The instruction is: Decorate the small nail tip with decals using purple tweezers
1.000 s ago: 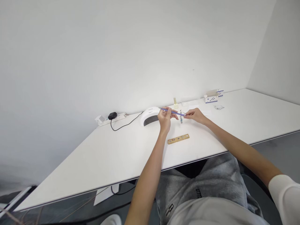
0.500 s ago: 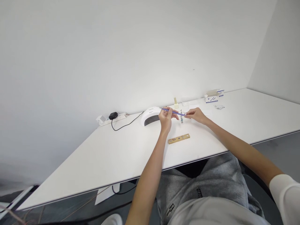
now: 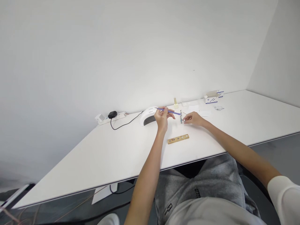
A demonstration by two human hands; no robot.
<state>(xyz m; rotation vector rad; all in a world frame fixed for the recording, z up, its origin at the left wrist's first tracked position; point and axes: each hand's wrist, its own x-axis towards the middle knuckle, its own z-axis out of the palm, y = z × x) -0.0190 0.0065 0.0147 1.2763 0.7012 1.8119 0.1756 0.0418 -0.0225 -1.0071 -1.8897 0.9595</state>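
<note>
My left hand (image 3: 162, 118) is closed around a thin purple stick tool (image 3: 168, 111) that points right, just in front of a white domed nail lamp (image 3: 148, 115). My right hand (image 3: 193, 118) rests low on the white table (image 3: 112, 156) with its fingers pinched on something too small to make out. A small bluish upright object (image 3: 181, 117) stands between the two hands. A wooden strip with round holes (image 3: 178, 139) lies flat on the table nearer to me.
A black plug and white power strip (image 3: 112, 116) with a cable sit at the back left by the wall. A small pale bottle (image 3: 175, 103), paper sheets (image 3: 194, 108) and small white-blue boxes (image 3: 212, 97) stand at the back right. My grey-trousered legs are under the table edge.
My hands have drawn apart. The right hand dropped away from the tip of the purple tool toward the table, and the left hand pulled the tool slightly left.
</note>
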